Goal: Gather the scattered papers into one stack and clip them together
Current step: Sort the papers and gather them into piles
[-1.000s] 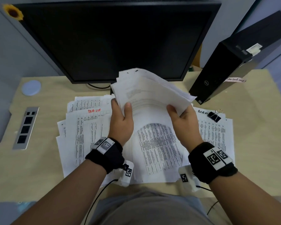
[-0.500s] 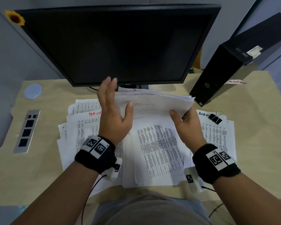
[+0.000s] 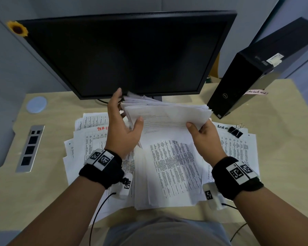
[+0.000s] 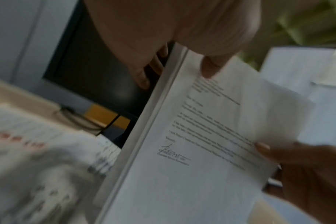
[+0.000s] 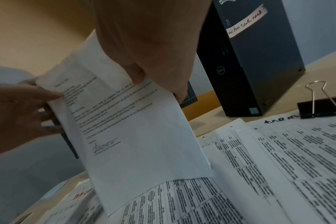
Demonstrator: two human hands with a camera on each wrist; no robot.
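I hold a thick stack of white papers on edge above the desk, a signed letter facing me. My left hand grips its left edge, thumb on the front sheet and fingers behind. My right hand pinches the right edge in the same way, thumb in front. Beneath the stack, more printed sheets lie fanned out over the desk, some with red handwriting. A black binder clip rests on the sheets to the right of my right hand, and shows close by in the right wrist view.
A dark monitor stands right behind the stack. A black computer tower stands at the back right. At the left of the wooden desk are a socket panel and a round blue disc.
The stack has dropped and tipped away from me. My left hand let go, rose open beside the stack, then closed again on its left edge. My right hand kept its hold.
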